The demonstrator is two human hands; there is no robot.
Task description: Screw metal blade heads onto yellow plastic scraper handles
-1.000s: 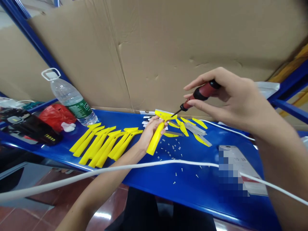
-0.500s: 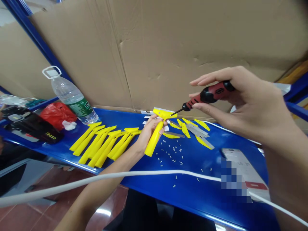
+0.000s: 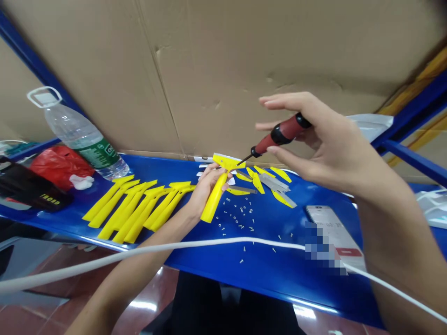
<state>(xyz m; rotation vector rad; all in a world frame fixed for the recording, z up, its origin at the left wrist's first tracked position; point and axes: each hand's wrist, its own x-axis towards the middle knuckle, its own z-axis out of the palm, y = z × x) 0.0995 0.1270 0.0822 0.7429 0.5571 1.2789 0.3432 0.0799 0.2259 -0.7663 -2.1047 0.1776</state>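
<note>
My left hand (image 3: 205, 187) is closed around a yellow scraper (image 3: 213, 199), holding it upright with its wide head at the top. A silver screw shows on the left of that head. In my right hand (image 3: 324, 139) is a red and black screwdriver (image 3: 279, 135), pinched between thumb and fingers while some fingers stretch out. Its tip meets the right side of the scraper head. Small screws and nuts (image 3: 240, 218) lie scattered below. Yellow blade covers and grey metal blades (image 3: 274, 182) lie right of the scraper. Several yellow scraper handles (image 3: 136, 209) lie in a row to the left.
A large water bottle (image 3: 87, 139), a red plastic bag (image 3: 59, 167) and a black object (image 3: 28, 186) stand at the left. A phone (image 3: 331, 228) lies at the right. A white cable (image 3: 209, 242) crosses the foreground. Cardboard (image 3: 223, 70) walls the back of the blue table (image 3: 279, 284).
The whole view has shifted, so things sit further left. The screwdriver still meets the scraper head's right side; my right hand's fingers have changed position slightly on its handle.
</note>
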